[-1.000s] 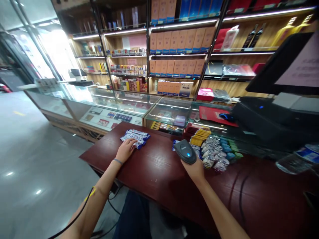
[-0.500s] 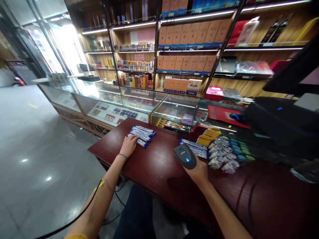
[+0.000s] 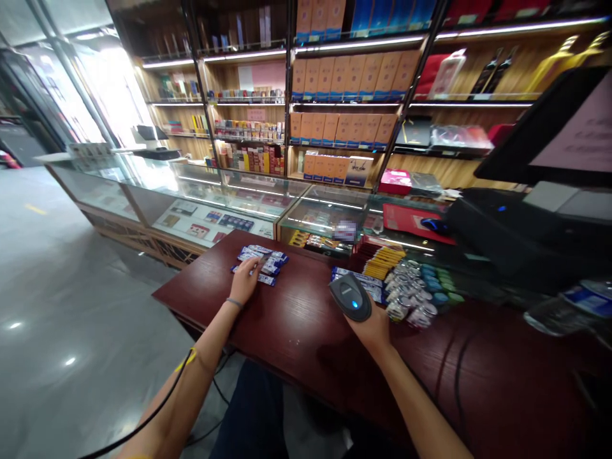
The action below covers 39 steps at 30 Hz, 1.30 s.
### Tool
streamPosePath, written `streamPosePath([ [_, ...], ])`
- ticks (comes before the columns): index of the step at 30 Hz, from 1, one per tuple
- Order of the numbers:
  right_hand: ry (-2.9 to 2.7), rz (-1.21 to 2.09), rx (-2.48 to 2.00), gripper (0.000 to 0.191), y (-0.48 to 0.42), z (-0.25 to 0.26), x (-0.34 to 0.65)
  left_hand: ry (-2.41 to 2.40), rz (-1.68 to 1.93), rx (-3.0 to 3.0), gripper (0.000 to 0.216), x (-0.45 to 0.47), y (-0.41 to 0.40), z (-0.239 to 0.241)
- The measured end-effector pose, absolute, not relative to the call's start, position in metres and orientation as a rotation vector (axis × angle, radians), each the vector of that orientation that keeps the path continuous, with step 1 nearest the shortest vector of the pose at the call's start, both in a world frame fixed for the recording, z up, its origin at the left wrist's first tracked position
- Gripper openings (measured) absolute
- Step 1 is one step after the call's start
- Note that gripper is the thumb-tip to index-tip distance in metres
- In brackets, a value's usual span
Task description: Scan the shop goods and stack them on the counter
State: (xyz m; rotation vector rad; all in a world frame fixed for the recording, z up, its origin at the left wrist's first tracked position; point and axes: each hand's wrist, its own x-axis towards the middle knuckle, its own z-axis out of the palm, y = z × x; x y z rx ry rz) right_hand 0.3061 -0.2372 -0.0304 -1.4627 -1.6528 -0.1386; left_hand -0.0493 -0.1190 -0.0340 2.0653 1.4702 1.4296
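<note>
In the head view, the left hand (image 3: 245, 278) and the right hand (image 3: 377, 328) are working well apart over the dark red counter (image 3: 296, 325). The left hand is lying over the near left side of the left packets (image 3: 276, 261), a loose bunch of blue-and-white sticks near the counter's far left corner; its fingers are bending down onto them, and whether they are pinching one I cannot tell. A grey band (image 3: 234, 301) is circling that wrist, and a black cable (image 3: 143, 424) is running along the forearm. The right hand is wrapping firmly around the scanner (image 3: 352, 298), whose blue light is glowing and whose head is pointing away from the person. Just behind the scanner, the right packets (image 3: 370, 291), also blue and white, are lying side by side, partly hidden. Yellow sticks (image 3: 382, 262) are lying beyond these, and clear jars (image 3: 406, 294) are standing in rows to their right, with blue pots (image 3: 433, 280) and green pots (image 3: 448, 284) beside them. A clear bottle (image 3: 568, 309) is lying farther right. Behind the counter, a glass case (image 3: 229, 191) is stretching leftward, a red mat (image 3: 406, 221) is lying beneath a mouse (image 3: 434, 224), and a dark monitor (image 3: 568, 127) is leaning into view.
</note>
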Motion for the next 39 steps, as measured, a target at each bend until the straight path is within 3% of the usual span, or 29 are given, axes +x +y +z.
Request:
streamPosePath([
  [5,-1.576,-0.121,-1.477,0.043,-0.238,-0.027,0.315,1.106,1.504,1.523,0.036,0.022,-0.097,-0.030],
  [12,-1.498,-0.082,-1.473,0.034,-0.240,-0.020,0.324,0.789,1.383,1.226,0.053,0.100,-0.091,-0.036],
  [24,-1.688,0.070,-1.808,0.053,-0.246,0.001,0.318,0.962,1.301,1.503,0.045,0.084,-0.091,-0.045],
  [31,-1.795,0.030,-1.802,0.035,-0.244,-0.004,0.321,1.083,1.267,1.674,0.038,0.081,-0.093,-0.039],
  [39,-1.605,0.076,-1.688,0.043,-0.241,-0.010,0.329,0.961,1.319,1.567,0.042,0.084,-0.088,-0.049],
])
